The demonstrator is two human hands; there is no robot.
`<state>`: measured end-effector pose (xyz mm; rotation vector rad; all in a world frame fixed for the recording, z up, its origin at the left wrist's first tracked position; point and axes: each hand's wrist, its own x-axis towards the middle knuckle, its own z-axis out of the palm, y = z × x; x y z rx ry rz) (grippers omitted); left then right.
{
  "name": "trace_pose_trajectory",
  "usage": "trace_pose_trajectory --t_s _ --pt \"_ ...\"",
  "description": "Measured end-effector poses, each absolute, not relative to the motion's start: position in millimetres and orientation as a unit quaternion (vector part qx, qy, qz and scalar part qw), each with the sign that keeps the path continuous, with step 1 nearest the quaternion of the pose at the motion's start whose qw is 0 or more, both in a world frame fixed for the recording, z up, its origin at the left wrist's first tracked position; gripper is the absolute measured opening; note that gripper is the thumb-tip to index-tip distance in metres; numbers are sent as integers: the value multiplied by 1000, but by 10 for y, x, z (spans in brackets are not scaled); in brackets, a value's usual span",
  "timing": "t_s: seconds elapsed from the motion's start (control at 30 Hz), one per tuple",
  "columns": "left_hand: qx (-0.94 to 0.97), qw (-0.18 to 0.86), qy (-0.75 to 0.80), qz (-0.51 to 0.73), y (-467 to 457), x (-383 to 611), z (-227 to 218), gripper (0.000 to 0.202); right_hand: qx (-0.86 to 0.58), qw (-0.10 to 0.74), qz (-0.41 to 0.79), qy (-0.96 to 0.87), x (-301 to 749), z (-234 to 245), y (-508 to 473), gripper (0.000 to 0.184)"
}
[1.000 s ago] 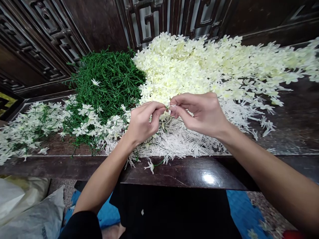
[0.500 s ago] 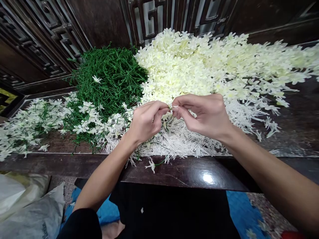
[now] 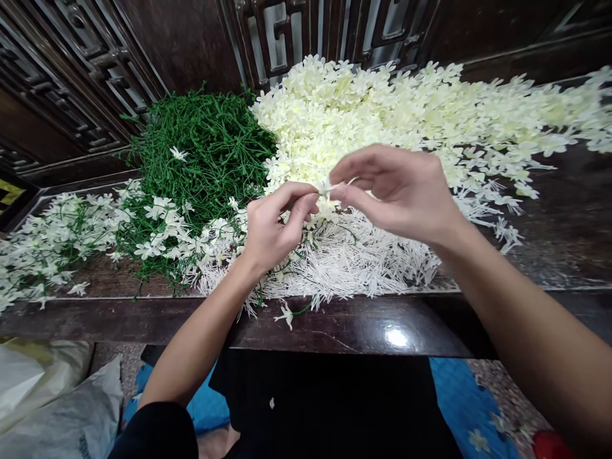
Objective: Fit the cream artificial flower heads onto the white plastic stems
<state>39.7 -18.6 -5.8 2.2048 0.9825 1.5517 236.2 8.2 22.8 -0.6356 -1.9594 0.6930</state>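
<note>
A small white artificial flower [image 3: 325,186] is between my two hands, above the heap of thin white strands [image 3: 363,258]. My left hand [image 3: 280,223] pinches it from the left with thumb and forefinger. From the right, my right hand [image 3: 401,191] has its thumb and fingertips at the petals, the fingers curved over; it is slightly blurred. Loose cream flower heads [image 3: 325,121] are piled just behind my hands. To the left stands a mound of green plastic stems [image 3: 205,143] with one white flower on top.
Flowers on green stems [image 3: 71,223] spread along the left of the dark wooden bench [image 3: 358,325]. One stemmed flower [image 3: 285,315] lies by its front edge. A carved wooden back [image 3: 201,44] rises behind. Pale sacks [image 3: 71,408] and blue mats [image 3: 463,401] are on the floor.
Both hands have risen a little, and the right hand's fingers have opened somewhat. White petals now show between the fingertips. The view has shifted slightly.
</note>
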Motion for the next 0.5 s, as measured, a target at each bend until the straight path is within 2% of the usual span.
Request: trace_pose_trajectory --t_s 0.1,0.23,0.33,0.5 --pt "669 294 391 560 -170 396 -45 9 -354 469 305 -749 2480 283 165 18" --pt "530 447 449 564 -120 373 12 8 -449 307 273 -793 2575 207 270 18" --pt "476 497 468 554 -100 358 71 13 -465 194 229 -833 2591 103 317 16" --pt "453 547 455 537 -103 329 107 19 -484 142 210 -838 2646 -30 386 24"
